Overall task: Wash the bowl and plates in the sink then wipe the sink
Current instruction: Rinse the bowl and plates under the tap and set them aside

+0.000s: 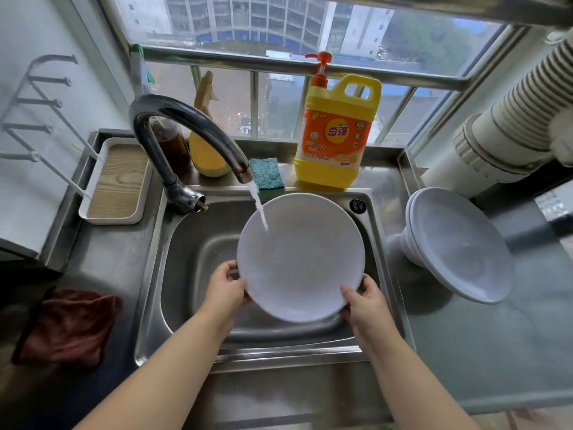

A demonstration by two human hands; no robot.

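Over the sink (173, 243), head view: one white plate (300, 259), tilted, held above the basin under one stream of water from one curved tap (186, 119). Left hand (226, 287) grips its lower left rim; right hand (366, 302) grips its lower right rim, thumb on the face. Behind the basin: one green sponge (265, 172), one yellow detergent bottle (336, 131). On the right surface (496, 352): stacked white dishes (459, 243), count unclear. On the left: one red cloth (68, 327), one tray (117, 181).
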